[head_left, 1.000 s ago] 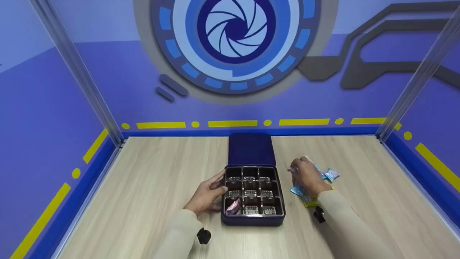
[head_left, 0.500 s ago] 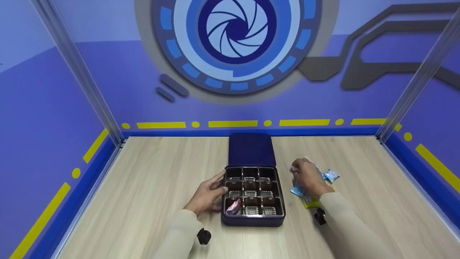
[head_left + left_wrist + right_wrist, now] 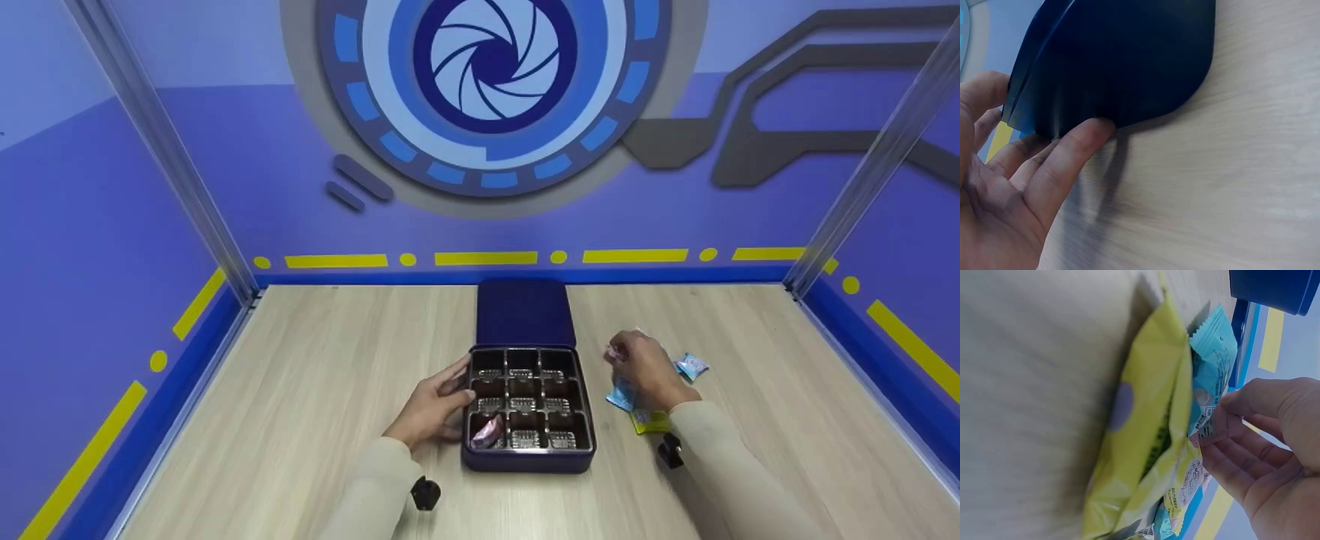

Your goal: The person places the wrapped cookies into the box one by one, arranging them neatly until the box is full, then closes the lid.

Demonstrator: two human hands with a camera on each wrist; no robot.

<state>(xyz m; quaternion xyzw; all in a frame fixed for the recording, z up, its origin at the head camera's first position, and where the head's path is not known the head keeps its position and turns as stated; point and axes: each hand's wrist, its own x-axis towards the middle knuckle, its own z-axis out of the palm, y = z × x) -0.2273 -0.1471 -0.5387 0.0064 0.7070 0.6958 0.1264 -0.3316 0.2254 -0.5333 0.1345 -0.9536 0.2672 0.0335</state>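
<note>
A dark blue tin (image 3: pixel 529 459) lies open on the table, its brown plastic insert split into several square compartments. A pink wrapped candy (image 3: pixel 487 432) leans in the front-left compartment. On the tin's left side rests my left hand (image 3: pixel 429 409), thumb over the rim and fingers against the outer wall. My right hand (image 3: pixel 643 367) is right of the tin, over the loose candies, and pinches a pink wrapped candy (image 3: pixel 1222 426) between thumb and fingers. Under and beside it lie a blue-wrapped candy (image 3: pixel 1213 363) and a yellow-wrapped candy (image 3: pixel 1148 416); the hand partly hides the pile in the head view.
The tin's lid (image 3: pixel 523 311) is folded back flat behind it, close to the blue-purple back wall (image 3: pixel 225 187). Another blue packet (image 3: pixel 691 366) sits right of my right hand. The wooden table (image 3: pixel 337 360) is bounded by side walls left and right.
My right hand, with the pink candy, has shifted very slightly right, away from the tin. The left hand and the tin have stayed in place.
</note>
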